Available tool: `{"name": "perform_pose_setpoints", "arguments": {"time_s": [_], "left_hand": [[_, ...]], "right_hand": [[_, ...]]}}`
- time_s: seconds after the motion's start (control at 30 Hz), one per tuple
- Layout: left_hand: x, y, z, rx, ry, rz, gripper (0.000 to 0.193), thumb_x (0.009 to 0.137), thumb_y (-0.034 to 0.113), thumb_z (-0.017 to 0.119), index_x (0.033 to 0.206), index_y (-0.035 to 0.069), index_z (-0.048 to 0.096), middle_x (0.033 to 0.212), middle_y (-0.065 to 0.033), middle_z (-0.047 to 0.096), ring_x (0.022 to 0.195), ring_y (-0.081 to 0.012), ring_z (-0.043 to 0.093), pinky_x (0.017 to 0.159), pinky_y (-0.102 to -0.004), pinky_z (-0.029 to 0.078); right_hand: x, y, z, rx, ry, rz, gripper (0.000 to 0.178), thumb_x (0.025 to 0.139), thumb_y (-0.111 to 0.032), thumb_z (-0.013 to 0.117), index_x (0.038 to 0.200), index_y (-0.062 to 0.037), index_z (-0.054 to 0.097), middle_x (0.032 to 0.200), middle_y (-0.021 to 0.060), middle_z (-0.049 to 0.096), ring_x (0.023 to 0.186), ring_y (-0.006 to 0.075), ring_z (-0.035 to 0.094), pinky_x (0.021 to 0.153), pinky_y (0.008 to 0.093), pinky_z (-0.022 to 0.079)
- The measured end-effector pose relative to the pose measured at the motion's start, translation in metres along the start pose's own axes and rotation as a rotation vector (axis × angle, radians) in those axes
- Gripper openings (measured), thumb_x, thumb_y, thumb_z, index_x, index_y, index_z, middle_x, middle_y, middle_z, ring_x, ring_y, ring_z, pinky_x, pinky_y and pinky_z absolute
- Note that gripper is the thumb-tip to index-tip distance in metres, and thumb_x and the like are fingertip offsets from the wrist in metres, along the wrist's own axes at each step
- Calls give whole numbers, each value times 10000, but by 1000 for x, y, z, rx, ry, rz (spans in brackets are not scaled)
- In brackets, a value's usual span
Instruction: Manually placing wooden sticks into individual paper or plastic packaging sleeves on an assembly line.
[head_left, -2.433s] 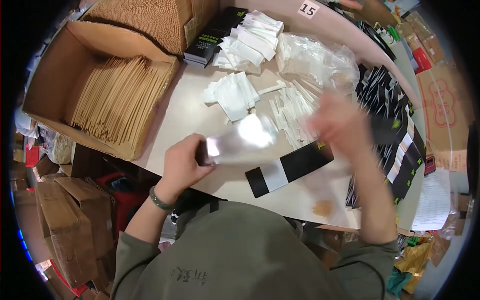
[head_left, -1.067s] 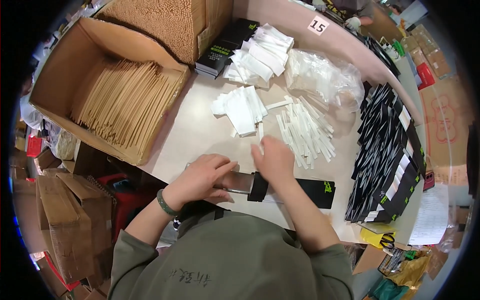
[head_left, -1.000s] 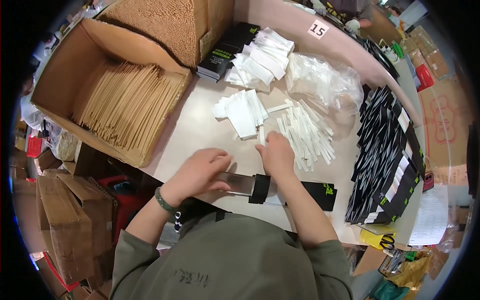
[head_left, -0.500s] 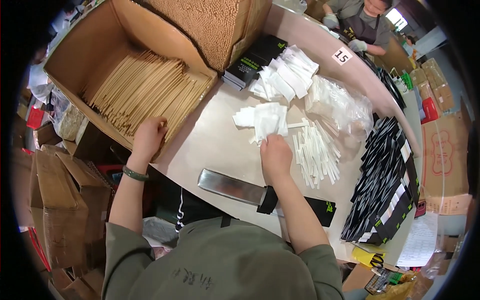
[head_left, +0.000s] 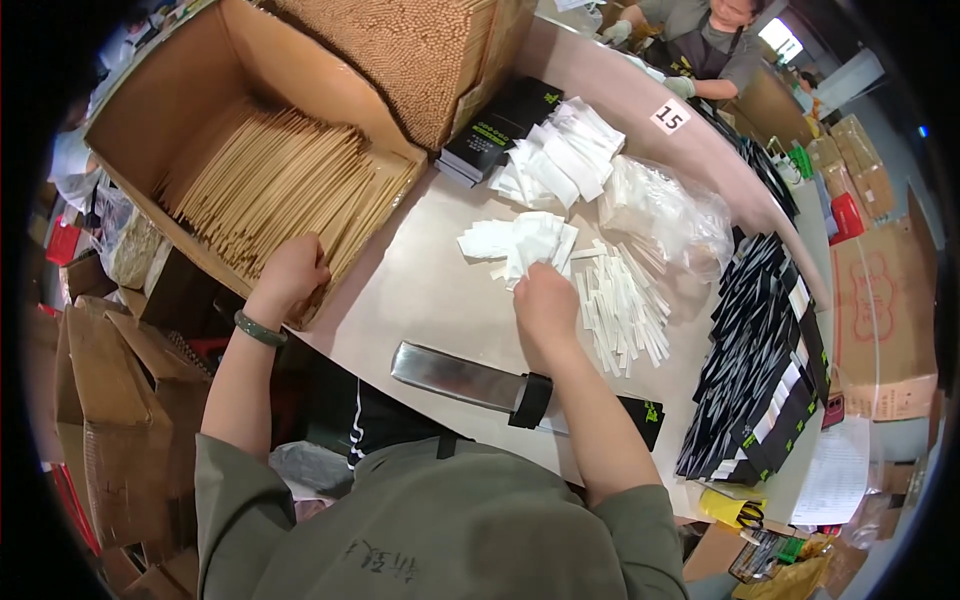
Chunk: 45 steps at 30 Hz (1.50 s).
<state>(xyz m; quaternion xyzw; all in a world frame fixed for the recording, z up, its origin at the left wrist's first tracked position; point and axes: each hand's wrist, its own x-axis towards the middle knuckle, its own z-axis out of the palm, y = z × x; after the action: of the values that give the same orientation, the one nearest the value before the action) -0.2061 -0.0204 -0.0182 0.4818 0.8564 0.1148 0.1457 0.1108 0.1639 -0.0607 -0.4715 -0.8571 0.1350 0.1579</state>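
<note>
My left hand is at the near edge of an open cardboard box, its fingers curled on the wooden chopsticks lying there; its fingertips are partly hidden. My right hand pinches the near end of a white packet, which lies on a small pile of similar packets. Right of that hand, narrow white paper strips are spread loosely on the table. A shiny metal trough with a black band lies nearer to me, and a black printed sleeve shows beyond my right forearm.
More white packets lie behind, beside stacked black sleeves and a clear plastic bag. Filled black sleeves pile up at the right. A second box of sticks stands at the back. A co-worker is across the table's raised edge.
My view has shifted slightly, so the table's contents sit a little further left. Both hands stay at nearly the same places, the left on the chopsticks and the right at the white packet.
</note>
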Motion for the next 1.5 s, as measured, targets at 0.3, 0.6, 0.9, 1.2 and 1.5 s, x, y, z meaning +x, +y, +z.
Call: {"name": "perform_pose_setpoints", "arguments": {"time_s": [0.3, 0.6, 0.9, 1.2, 1.5], "left_hand": [[-11, 0, 7, 69, 268, 56, 175, 885, 92, 614, 1006, -21, 556, 859, -197, 633, 809, -359, 633, 716, -428, 503], [-89, 86, 110, -1151, 290, -41, 131, 1016, 77, 470, 1117, 22, 531, 878, -17, 540, 782, -102, 530, 725, -246, 463], [-96, 83, 110, -916, 429, 45, 190, 1007, 132, 512, 1099, -12, 594, 828, -56, 566, 687, -133, 520, 649, -261, 434], [-109, 100, 96, -912, 116, 87, 179, 1004, 185, 574, 1006, 9, 610, 729, 25, 570, 640, -47, 514, 591, -204, 419], [-118, 60, 52, -897, -340, 22, 145, 896, 96, 707, 865, 2, 601, 777, 5, 616, 710, -69, 606, 644, -217, 497]], "right_hand": [[0, 1, -14, 8, -11, 70, 232, 841, -210, 626, 780, 14, 629, 775, 234, 647, 786, 422, 634, 717, 507, 493], [-11, -2, -45, 221, -84, -139, 147, 813, -184, 612, 797, -38, 622, 783, 164, 644, 755, 384, 619, 696, 478, 500], [-69, -20, -82, -53, -638, -828, 120, 799, -126, 638, 888, -53, 606, 830, 118, 586, 815, 325, 618, 693, 430, 516], [-105, -17, -49, 177, -501, -587, 170, 822, -176, 681, 830, -62, 556, 822, 114, 567, 812, 315, 614, 667, 420, 514], [-137, 33, -88, 307, -340, -418, 342, 706, -192, 824, 863, -53, 553, 1351, 196, 518, 1252, 405, 474, 1006, 461, 421]]}}
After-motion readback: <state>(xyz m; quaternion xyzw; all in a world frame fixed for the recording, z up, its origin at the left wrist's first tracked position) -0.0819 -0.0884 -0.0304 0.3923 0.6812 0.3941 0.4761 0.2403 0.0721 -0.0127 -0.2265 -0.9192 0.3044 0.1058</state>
